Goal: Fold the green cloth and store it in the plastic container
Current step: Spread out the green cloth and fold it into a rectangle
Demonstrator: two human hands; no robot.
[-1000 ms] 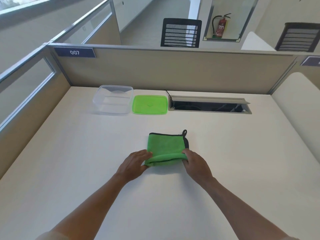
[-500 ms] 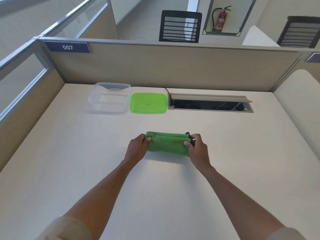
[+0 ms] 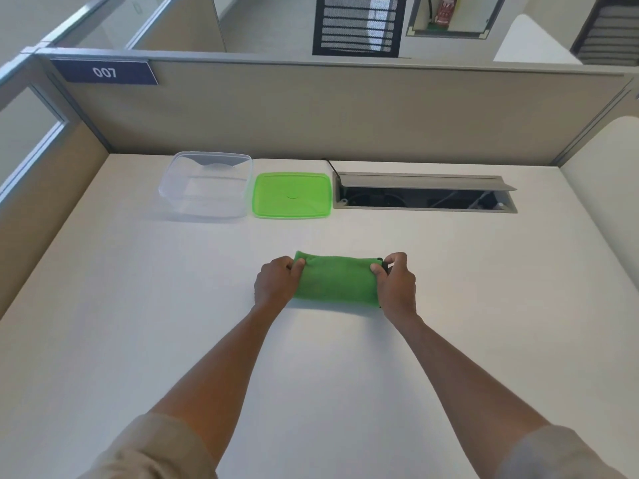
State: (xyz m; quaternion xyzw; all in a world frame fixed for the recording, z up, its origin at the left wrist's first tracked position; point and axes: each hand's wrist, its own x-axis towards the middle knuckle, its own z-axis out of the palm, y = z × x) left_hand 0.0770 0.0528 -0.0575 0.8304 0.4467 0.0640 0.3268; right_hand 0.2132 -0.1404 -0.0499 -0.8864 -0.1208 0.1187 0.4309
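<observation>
The green cloth lies folded into a narrow band at the middle of the white desk. My left hand pinches its left end and my right hand pinches its right end, where a bit of black trim shows. The clear plastic container stands open and empty at the back left of the desk. Its green lid lies flat just to the right of it.
A cable tray with its grey flap raised opens in the desk behind the cloth, right of the lid. Beige partition walls close the desk at the back and on the left. A curved white panel bounds the right side.
My hands lifted the near edge of the cloth and carried it forward over the far edge, which halved the cloth into a band. Both hands now rest on its ends.
</observation>
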